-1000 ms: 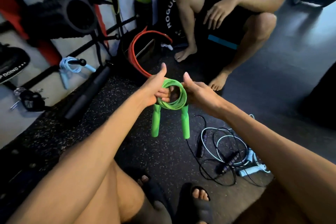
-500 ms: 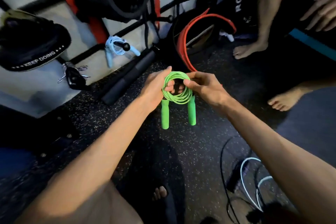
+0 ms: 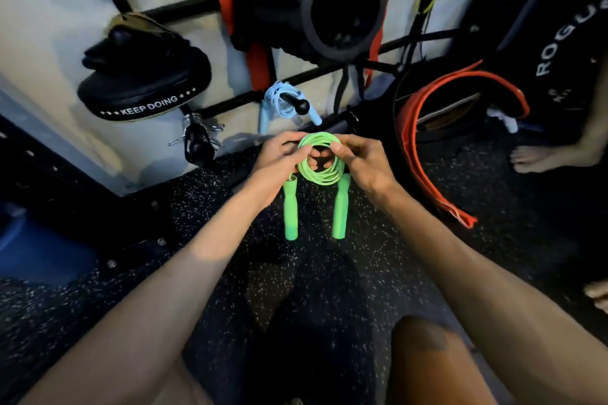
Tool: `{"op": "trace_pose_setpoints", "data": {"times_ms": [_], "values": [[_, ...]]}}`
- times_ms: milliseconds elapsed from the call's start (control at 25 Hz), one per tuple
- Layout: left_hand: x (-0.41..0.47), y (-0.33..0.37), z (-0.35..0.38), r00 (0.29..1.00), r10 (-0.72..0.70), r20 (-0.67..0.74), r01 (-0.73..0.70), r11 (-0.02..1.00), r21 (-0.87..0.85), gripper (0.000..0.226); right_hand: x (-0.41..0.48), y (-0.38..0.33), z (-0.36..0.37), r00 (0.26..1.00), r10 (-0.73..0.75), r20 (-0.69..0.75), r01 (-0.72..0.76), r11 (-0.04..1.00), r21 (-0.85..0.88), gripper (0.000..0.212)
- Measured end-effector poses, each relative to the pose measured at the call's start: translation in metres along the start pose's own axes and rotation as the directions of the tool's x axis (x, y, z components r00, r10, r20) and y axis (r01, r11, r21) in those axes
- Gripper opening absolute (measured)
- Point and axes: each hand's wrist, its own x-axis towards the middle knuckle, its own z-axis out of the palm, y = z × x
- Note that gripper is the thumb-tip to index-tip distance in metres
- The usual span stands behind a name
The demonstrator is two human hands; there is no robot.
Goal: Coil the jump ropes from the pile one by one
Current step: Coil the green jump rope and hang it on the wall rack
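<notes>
Seen from above, two bare forearms reach forward over a black speckled rubber floor (image 3: pixel 329 289). Between the hands, held up in the air above the floor, is a bright green jump rope (image 3: pixel 320 173), its cord wound into a small round coil. The left hand (image 3: pixel 279 159) pinches the left edge of the coil with curled fingers (image 3: pixel 301 150), and the right hand (image 3: pixel 363 163) pinches the right edge between thumb and fingertips. The rope's two green handles (image 3: pixel 291 210) hang straight down side by side below the coil (neither hand touches them). Just beyond the hands, a light blue jump rope (image 3: pixel 279 102) hangs coiled on a black wall rack. To its left sits a black pad (image 3: pixel 144 85) printed "KEEP DOING", and above it a black foam roller (image 3: pixel 329 3). To the right, an orange belt (image 3: pixel 424 154) curls on the floor, and another person's bare foot (image 3: pixel 539 158) rests at the right edge.
</notes>
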Motion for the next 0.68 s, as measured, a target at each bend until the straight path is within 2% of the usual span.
{"op": "trace_pose_setpoints", "data": {"times_ms": [120, 200, 320, 520, 600, 680], "values": [[0.030, -0.016, -0.013, 0.972, 0.171, -0.163, -0.142, 0.974, 0.175, 0.019, 0.036, 0.012, 0.015, 0.993, -0.112, -0.038, 0.108, 0.990, -0.086, 0.021], [0.055, -0.024, -0.014, 0.932, 0.282, -0.229, -0.235, 0.948, 0.214, 0.020, 0.059, 0.023, 0.024, 0.981, -0.175, -0.087, 0.167, 0.982, -0.090, 0.017], [0.085, -0.031, -0.011, 0.817, 0.475, -0.327, -0.350, 0.859, 0.374, 0.022, 0.085, 0.032, 0.037, 0.930, -0.292, -0.225, 0.273, 0.956, -0.111, 0.014], [0.127, -0.038, -0.010, 0.669, 0.664, -0.335, -0.440, 0.716, 0.541, 0.017, 0.123, 0.041, 0.055, 0.799, -0.444, -0.404, 0.365, 0.894, -0.260, 0.011], [0.143, -0.043, -0.015, 0.656, 0.683, -0.320, -0.419, 0.683, 0.598, 0.015, 0.136, 0.049, 0.056, 0.776, -0.477, -0.413, 0.370, 0.874, -0.314, 0.010], [0.159, -0.049, -0.023, 0.664, 0.690, -0.288, -0.396, 0.651, 0.647, 0.015, 0.148, 0.060, 0.058, 0.786, -0.501, -0.362, 0.359, 0.847, -0.393, 0.011]]}}
